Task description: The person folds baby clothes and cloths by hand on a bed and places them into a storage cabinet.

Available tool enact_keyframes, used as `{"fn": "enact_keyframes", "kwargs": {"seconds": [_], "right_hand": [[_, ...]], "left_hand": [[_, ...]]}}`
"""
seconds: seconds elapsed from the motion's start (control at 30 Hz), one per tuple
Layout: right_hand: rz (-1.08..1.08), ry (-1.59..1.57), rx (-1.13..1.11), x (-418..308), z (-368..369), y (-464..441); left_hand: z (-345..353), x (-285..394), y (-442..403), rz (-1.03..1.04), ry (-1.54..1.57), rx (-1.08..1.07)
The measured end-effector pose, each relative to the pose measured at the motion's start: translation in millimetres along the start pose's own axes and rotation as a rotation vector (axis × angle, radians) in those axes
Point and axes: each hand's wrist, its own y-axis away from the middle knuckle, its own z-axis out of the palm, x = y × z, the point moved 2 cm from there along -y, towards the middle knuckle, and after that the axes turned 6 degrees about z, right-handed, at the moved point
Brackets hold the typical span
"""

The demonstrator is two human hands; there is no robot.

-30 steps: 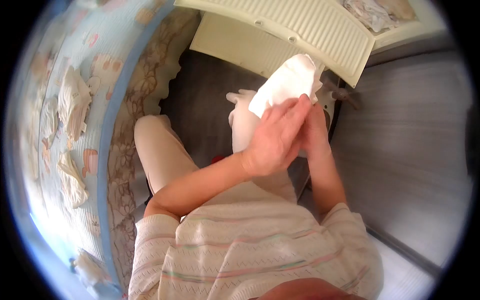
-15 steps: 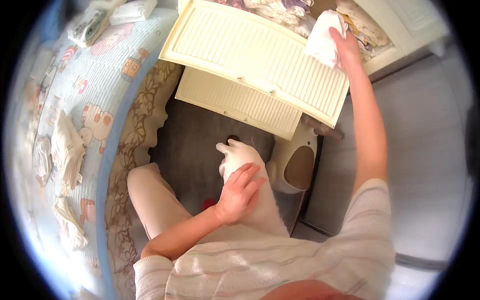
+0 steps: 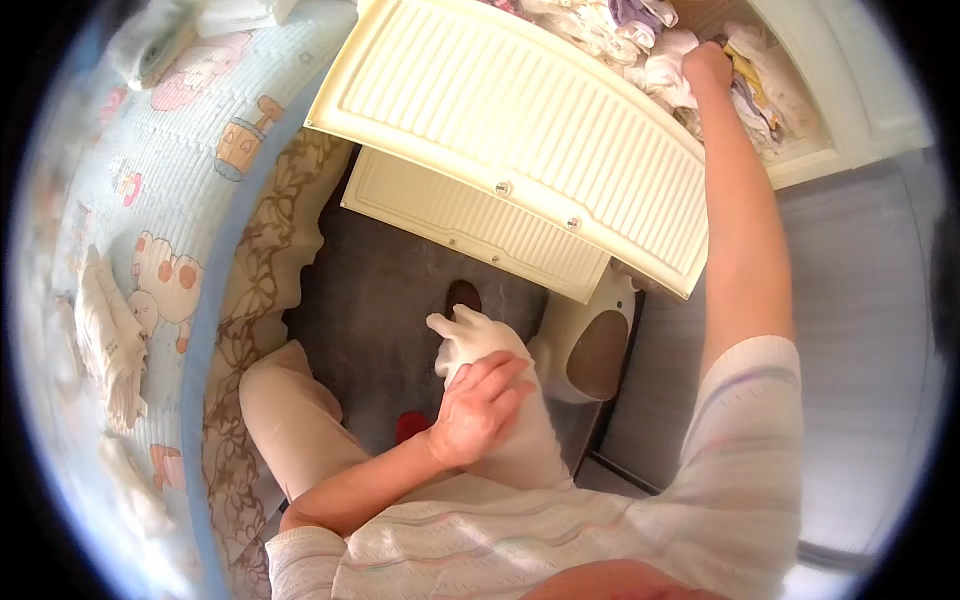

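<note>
My right hand [image 3: 708,68] reaches into the open cream drawer [image 3: 500,130], closed on a folded white garment [image 3: 672,68]; its fingertips are hidden. Around it lie rumpled clothes, among them a purple-patterned piece [image 3: 642,14] and a yellow-and-white piece [image 3: 752,80]. On my thigh rests my left hand [image 3: 480,408], holding nothing, its fingers stretched out over the pale trouser fabric. Just past those fingers, some bunched pale cloth [image 3: 452,338] sticks up at the knee.
A second cream drawer [image 3: 470,225] stands pulled out underneath. To the left is a bed with a patterned blue cover [image 3: 190,200] and white cloth pieces [image 3: 108,335] on it. A cream-and-brown bin-like object [image 3: 590,350] stands right of my knee.
My right hand has carried the white garment from above the drawer's front edge down among the clothes inside. My left hand stays on the thigh. The view has shifted slightly.
</note>
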Motion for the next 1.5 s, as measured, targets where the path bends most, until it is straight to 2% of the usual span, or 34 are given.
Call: {"fn": "enact_keyframes", "kwargs": {"seconds": [0.17, 0.23, 0.33, 0.43, 0.53, 0.63, 0.73, 0.83, 0.97, 1.0, 1.1, 1.2, 1.3, 1.4, 1.5], "right_hand": [[0.074, -0.116, -0.022, -21, -22, 1], [0.024, -0.013, -0.037, -20, -11, -9], [-0.166, 0.174, -0.087, -7, 16, -20], [-0.189, 0.201, -0.134, -15, 13, -16], [-0.255, 0.253, -0.074, -33, -28, 22], [-0.499, 0.187, 0.144, -27, -31, 23], [-0.51, 0.07, -0.027, -26, -24, 20], [-0.436, 0.098, -0.224, -21, 11, 2], [-0.476, -0.426, -0.272, -9, 23, 24], [-0.478, -0.416, -0.321, -9, 21, 22], [-0.394, -0.126, -0.369, -6, 30, -5], [-0.52, 0.171, 0.03, -23, -15, 33], [-0.629, 0.234, 0.019, -28, -27, 35], [-0.555, 0.63, 0.106, -28, -60, 54], [-0.367, 0.706, 0.162, 3, -64, 30]], "left_hand": [[1, -2, 0, 0.003, 0.007, -0.007], [-1, -2, -1, -0.008, 0.015, -0.012], [-3, -2, -3, -0.012, 0.032, -0.014], [-4, -4, -3, -0.007, 0.039, -0.021], [-5, -4, -3, 0.0, 0.044, -0.021], [-4, -4, -2, 0.008, 0.046, -0.011], [-3, -2, -3, 0.017, 0.053, -0.013], [0, -3, -3, 0.026, 0.05, -0.018], [-1, -3, -4, 0.022, 0.049, -0.007], [-1, -3, -5, 0.02, 0.05, -0.005], [-1, -3, -6, 0.025, 0.042, -0.004], [-1, -1, -5, 0.025, 0.037, 0.003], [-1, 0, -5, 0.026, 0.031, -0.006], [0, 1, -4, 0.029, 0.026, -0.014], [-1, 1, -5, 0.024, 0.03, -0.011]]}}
